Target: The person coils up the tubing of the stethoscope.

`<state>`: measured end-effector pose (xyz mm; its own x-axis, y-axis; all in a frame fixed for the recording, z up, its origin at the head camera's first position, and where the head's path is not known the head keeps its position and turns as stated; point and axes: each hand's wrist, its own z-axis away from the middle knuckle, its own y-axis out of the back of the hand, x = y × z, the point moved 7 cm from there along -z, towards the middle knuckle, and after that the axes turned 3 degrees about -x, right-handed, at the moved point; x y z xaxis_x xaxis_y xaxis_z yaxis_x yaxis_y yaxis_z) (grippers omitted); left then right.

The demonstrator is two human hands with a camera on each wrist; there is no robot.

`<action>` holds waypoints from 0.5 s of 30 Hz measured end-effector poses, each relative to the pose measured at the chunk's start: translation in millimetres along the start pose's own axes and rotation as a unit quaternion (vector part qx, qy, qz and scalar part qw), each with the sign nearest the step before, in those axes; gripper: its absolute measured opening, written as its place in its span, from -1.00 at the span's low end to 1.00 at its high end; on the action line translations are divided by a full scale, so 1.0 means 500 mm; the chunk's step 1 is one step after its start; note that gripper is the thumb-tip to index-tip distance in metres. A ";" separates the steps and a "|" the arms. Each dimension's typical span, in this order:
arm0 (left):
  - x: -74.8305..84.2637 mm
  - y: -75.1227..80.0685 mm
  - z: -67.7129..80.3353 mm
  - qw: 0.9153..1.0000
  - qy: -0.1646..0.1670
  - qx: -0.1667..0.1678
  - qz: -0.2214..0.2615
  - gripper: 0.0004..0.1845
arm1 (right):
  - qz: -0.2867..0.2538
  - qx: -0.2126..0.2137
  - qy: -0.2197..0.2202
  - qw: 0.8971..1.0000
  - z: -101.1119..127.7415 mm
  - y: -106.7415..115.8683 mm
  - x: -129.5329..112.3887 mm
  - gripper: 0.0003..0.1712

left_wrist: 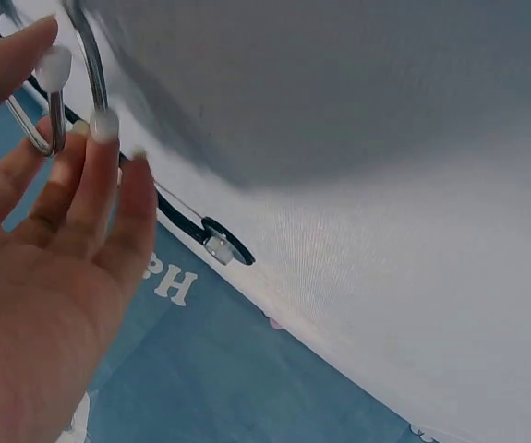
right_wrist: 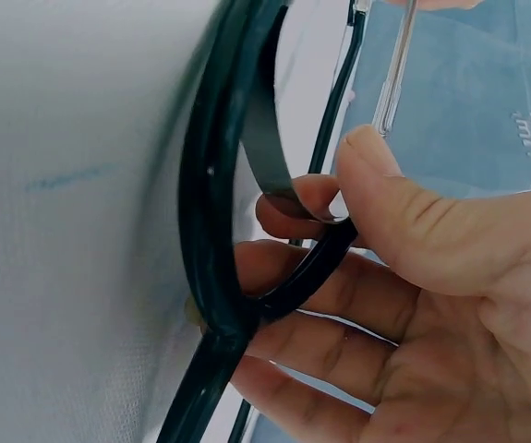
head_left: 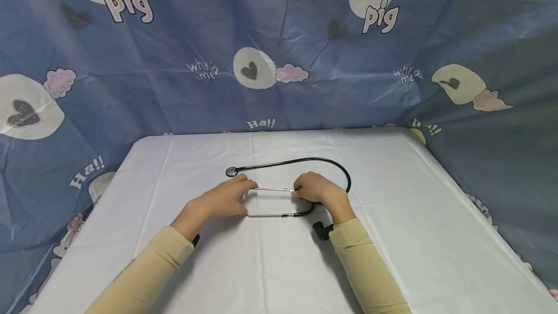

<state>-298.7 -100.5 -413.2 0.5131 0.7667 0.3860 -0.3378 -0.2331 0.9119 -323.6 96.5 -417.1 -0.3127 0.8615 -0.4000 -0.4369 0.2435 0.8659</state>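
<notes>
Here, you have a stethoscope (head_left: 322, 159) with glossy black flexible tubing and slim silver metal ear tubes (head_left: 270, 215) stretched between your hands. The ear tubes run nearly parallel, bending inward at the end by your left hand (head_left: 224, 197), where smooth, rounded white ear tips (left_wrist: 104, 125) cap them. At the other end, the tubing forms a thick, shiny black Y-shaped fork (right_wrist: 233, 318), with a thin, flat, curved dark strip (right_wrist: 270, 152) beside it. A round, black-rimmed chest piece (head_left: 232, 171) with a paler disc face lies at the far end of the single tube.

The matte blue backdrop cloth (head_left: 279, 105), creased in places, reads "pig", "why me?" and "Ha!!" among hearts, pink clouds and pale round patches. Fold lines cross the white cloth-covered table (head_left: 436, 256), and your right wrist view shows a faint bluish streak (right_wrist: 66, 177) on the white fabric. The dark marking on your left tan sleeve (head_left: 152, 260) is too small to read.

Your left thumb and fingers grasp the ear-tip end, one tip by the thumb and the other against a fingertip. Your right hand (head_left: 316, 188) pinches a black branch of the fork between thumb and forefinger, the other fingers curling behind it. From there the tubing loops out past your right hand and back across the table to the chest piece, just beyond your left fingers.
</notes>
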 end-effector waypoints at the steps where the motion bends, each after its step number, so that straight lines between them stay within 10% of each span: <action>1: 0.002 -0.001 0.000 1.000 0.000 0.002 -0.002 -0.34 | 0.002 0.002 -0.001 1.000 0.000 0.000 0.000 -0.89; 15: 0.059 -0.029 -0.023 0.987 -0.049 0.069 -0.136 -0.39 | -0.006 0.006 0.002 1.000 -0.003 -0.002 -0.003 -0.91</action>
<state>-287.8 -67.6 -416.5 0.6462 0.7520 0.1300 -0.0692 -0.1119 0.9913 -324.1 94.4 -417.7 -0.3103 0.8571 -0.4112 -0.4302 0.2591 0.8647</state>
